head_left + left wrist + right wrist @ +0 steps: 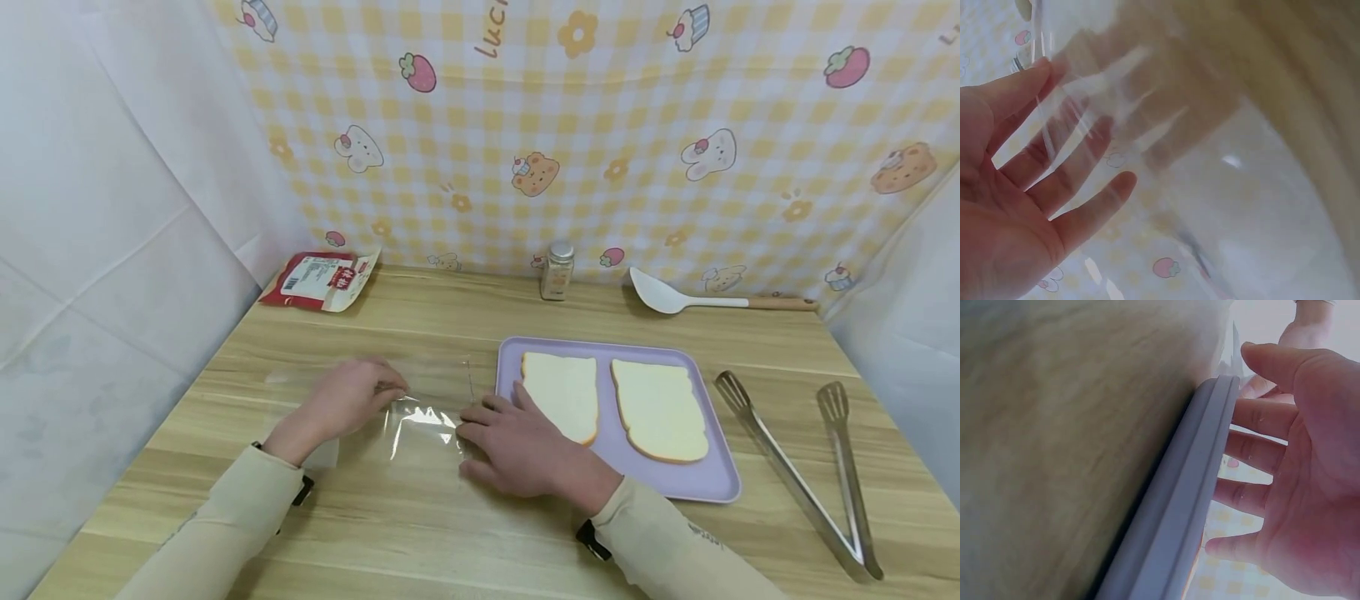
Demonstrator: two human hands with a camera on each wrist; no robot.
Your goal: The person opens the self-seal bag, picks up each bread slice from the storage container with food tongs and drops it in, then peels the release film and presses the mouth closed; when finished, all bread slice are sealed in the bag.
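A yellow-and-white checked cloth printed with cartoon animals and fruit hangs behind a pale wood-grain tabletop. The person's left hand pinches a piece of clear, glossy plastic film between thumb and forefinger, the other fingers spread; such a grip probably suits a material too thin and slippery for a flat palm. The right hand is unclenched, its fingers extended at the film's right side, seemingly to steady it; whether they press it cannot be told. The film lies left of the tray, and whether it is sheet or bag is unclear. The shallow lavender rectangular tray bears two white, brown-crusted bread slices, one left and one right, set apart, presumably so that each can be lifted separately. Steel tongs lie spread to the tray's right, probably for easy reach. Along the back stand or lie a red-and-white packet, its contents hidden, a small clear silver-capped jar of unidentifiable contents, and a white, wooden-handled ladle.
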